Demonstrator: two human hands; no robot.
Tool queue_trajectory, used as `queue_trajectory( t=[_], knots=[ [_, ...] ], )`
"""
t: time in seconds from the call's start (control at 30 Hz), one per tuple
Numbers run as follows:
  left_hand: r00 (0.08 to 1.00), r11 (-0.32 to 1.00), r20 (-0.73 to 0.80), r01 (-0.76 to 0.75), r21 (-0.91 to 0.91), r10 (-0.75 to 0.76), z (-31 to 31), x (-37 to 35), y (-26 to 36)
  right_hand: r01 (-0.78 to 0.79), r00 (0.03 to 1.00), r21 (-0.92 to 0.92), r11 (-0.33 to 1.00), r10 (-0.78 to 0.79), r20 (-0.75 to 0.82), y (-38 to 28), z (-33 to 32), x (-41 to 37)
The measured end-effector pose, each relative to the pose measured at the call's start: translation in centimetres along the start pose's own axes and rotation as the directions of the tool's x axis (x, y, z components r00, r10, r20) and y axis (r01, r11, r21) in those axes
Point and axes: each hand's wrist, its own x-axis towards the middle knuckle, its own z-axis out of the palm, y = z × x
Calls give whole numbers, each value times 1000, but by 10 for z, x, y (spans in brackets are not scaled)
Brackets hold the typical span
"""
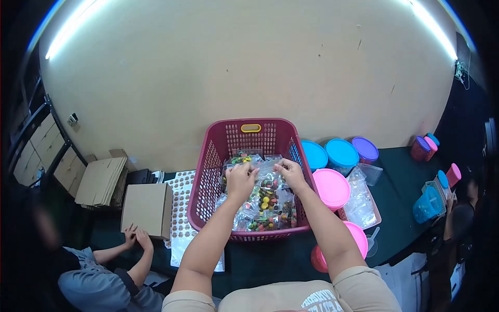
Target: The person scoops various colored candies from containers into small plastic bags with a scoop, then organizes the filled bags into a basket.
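Observation:
My left hand (240,180) and my right hand (292,174) are over a maroon plastic basket (249,236). Between them a clear plastic bag (267,168) is stretched, its top edge pinched in the fingers of both hands. Colourful round candies show through the plastic below the edge. Several more clear bags of candies (265,223) fill the basket under my forearms. The basket has perforated walls and a yellow-rimmed handle hole (251,128) at the back.
Right of the basket stand tubs with blue (342,152), purple (365,149) and pink lids (331,189), and a tray of clear bags (360,200). On the left are sticker sheets (183,208), a cardboard box (144,208) under a co-worker's hands (138,236), and flattened cartons (101,179). Another person sits far right.

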Motion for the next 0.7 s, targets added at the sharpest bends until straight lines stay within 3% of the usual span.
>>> queue_trajectory(
  t=[0.2,0.23,0.27,0.3,0.37,0.43,0.5,0.53,0.6,0.63,0.67,0.7],
  knots=[
    [997,996,4,83,-38,-83,-5,2,2,25,997,-73,997,-30,-66,-6,3,-2],
    [978,946,93,205,-253,-187,-5,3,2,27,998,-72,997,-31,-58,-4,6,-3],
    [944,834,198,327,-445,-265,-4,4,3,2,993,107,994,10,-119,-2,7,-5],
    [943,832,186,331,-446,-276,-1,5,1,-14,984,282,959,63,-166,0,7,-4],
    [946,765,213,323,-557,-244,12,2,-9,71,975,299,951,-2,-224,14,-2,4],
    [959,759,228,273,-591,-167,36,-2,-18,-33,971,412,911,127,-202,-9,-3,-4],
    [895,790,427,355,-500,-131,24,-3,-8,-26,981,474,880,114,-158,-13,5,-5],
    [915,799,399,287,-529,-65,27,-4,-10,-56,978,434,899,138,-159,-21,8,-8],
    [894,867,442,274,-417,-71,24,-5,-16,122,975,-39,992,-127,-180,5,3,-2],
    [870,923,491,228,-311,-50,21,-6,-11,219,946,-294,930,-276,-169,-6,4,-4],
    [729,822,657,485,-299,-191,-4,-1,11,281,923,-418,864,-363,-129,-15,6,-8],
    [808,929,579,291,-227,-112,1,-3,6,338,893,-537,773,-443,-75,-23,9,-11]
  ],
)
